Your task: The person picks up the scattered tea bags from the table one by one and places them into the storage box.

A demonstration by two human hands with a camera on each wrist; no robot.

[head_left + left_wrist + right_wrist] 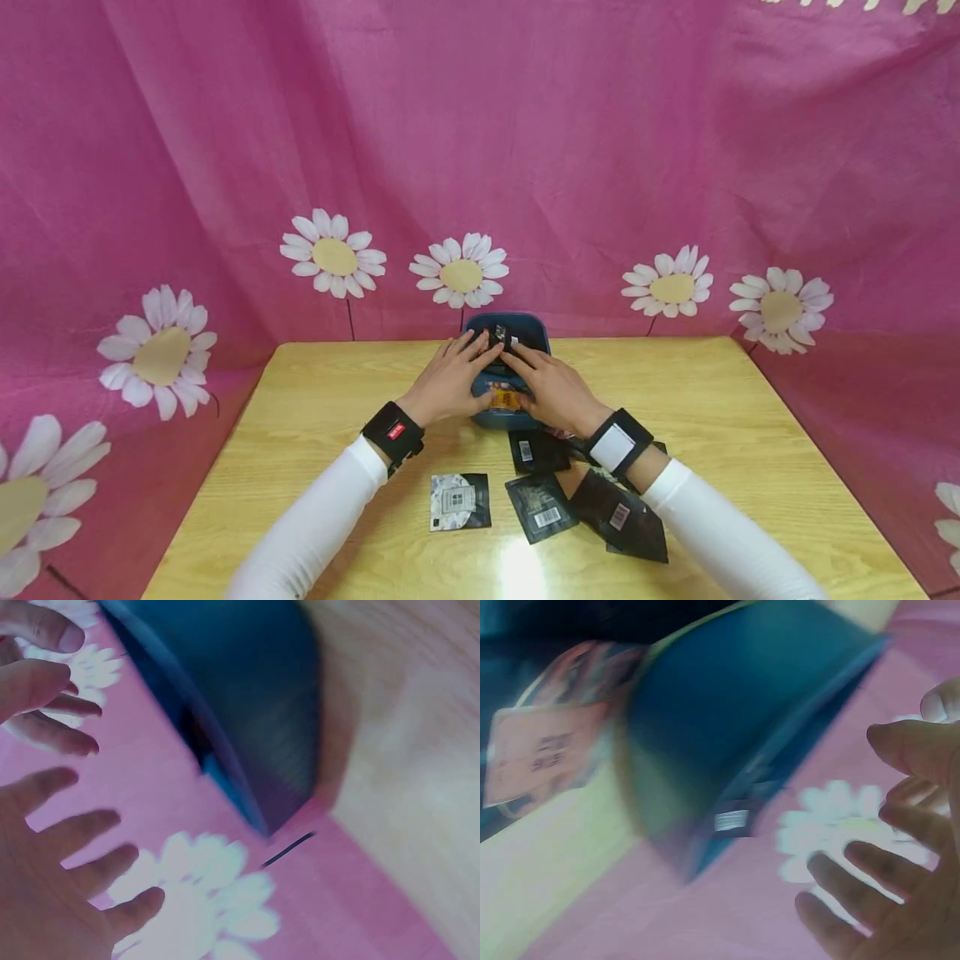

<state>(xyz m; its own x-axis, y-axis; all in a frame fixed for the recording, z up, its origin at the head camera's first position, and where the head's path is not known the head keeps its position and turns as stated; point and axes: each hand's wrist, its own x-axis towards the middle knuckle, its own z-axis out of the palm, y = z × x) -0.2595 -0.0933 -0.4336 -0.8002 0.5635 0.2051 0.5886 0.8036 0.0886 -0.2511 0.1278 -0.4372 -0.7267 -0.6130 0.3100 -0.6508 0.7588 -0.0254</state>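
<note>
A dark blue bin (510,418) stands at the back middle of the table, with small packets inside, among them an orange-printed packet (504,399). Over its left side hovers my left hand (448,382), fingers spread and nearly straight. My right hand (557,390) is over the right side in the same way, its fingertips close to the left ones. Both wrist views show the bin wall (255,690) apart from the palms, and nothing in either hand. A dark packet with a white label (731,820) shows at the bin's rim in the right wrist view.
Several flat black packets (542,508) lie in front of the bin, some overlapping under my right forearm (652,467). A white-and-black packet (453,500) lies alone further left. Behind the wooden table (337,375) hangs a pink cloth (570,167) with daisies.
</note>
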